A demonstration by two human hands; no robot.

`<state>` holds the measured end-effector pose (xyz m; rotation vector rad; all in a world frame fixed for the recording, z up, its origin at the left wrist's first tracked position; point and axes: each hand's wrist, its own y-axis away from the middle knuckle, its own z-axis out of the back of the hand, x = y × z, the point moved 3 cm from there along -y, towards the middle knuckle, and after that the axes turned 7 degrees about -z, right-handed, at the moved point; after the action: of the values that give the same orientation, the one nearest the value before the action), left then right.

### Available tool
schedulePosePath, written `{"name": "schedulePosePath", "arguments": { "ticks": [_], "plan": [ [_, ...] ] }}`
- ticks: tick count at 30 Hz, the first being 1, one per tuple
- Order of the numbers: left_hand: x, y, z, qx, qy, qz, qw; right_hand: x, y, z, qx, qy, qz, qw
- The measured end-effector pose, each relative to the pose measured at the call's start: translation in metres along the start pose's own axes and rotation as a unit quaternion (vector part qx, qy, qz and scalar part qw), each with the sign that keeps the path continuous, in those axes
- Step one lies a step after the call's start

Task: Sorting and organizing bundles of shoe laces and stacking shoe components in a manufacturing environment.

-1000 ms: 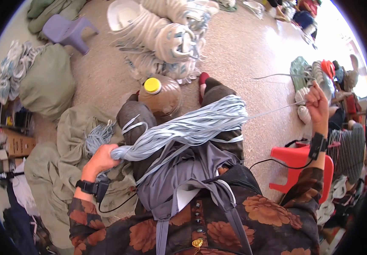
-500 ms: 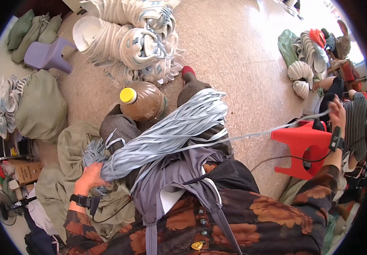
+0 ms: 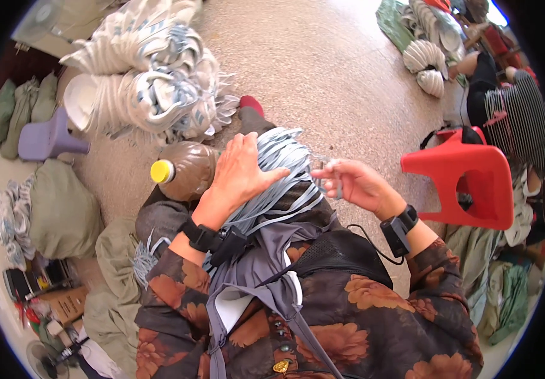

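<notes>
A thick bundle of flat, grey-blue laces lies across my lap. My left hand rests on it, fingers stretched out and thumb spread, with nothing gripped. Just off the bundle's right end is my right hand, its palm turned up and fingers curled. A short stretch of a grey lace shows at those fingers; the rest of that strand is hard to follow. Left of the bundle, between my legs, a big brown plastic bottle with a yellow cap leans close to my left hand.
Stacked white shoe uppers stand ahead on the left. A red stool is at the right, a purple stool at the far left. A stuffed olive sack sits below it. A person in stripes is at the right edge.
My right hand has come in from far right, where it held a strand stretched out, to the bundle's end. My left hand has left the bundle's lower left end and moved up onto it.
</notes>
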<state>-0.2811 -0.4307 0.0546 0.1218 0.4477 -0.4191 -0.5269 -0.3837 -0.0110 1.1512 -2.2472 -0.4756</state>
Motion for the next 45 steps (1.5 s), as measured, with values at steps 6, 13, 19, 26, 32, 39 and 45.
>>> {"name": "schedulePosePath", "arguments": {
  "ticks": [6,13,19,26,32,39,45],
  "plan": [
    [-0.016,-0.018,-0.022,0.093,-0.035,-0.014,0.995,-0.019,-0.019,0.014,-0.024,-0.037,-0.036,0.998],
    [-0.043,-0.012,-0.035,0.077,-0.107,-0.048,0.990,-0.021,-0.056,0.034,0.003,-0.104,-0.035,0.994],
    [-0.038,-0.006,-0.037,0.054,-0.096,-0.049,0.993,-0.010,-0.035,0.032,-0.041,0.007,0.040,0.998],
    [-0.038,0.004,-0.037,-0.058,-0.060,-0.073,0.994,-0.006,-0.004,0.079,-0.171,0.021,0.046,0.984],
    [-0.033,0.010,-0.039,-0.094,-0.007,-0.020,0.995,0.001,-0.024,0.054,-0.137,0.097,0.014,0.986],
    [-0.034,0.010,-0.041,-0.072,-0.030,-0.018,0.997,-0.008,-0.036,0.044,-0.048,0.137,-0.013,0.989],
    [-0.033,0.009,-0.041,-0.073,-0.019,-0.023,0.997,0.002,-0.037,0.063,-0.086,0.158,0.063,0.982]
  ]
}}
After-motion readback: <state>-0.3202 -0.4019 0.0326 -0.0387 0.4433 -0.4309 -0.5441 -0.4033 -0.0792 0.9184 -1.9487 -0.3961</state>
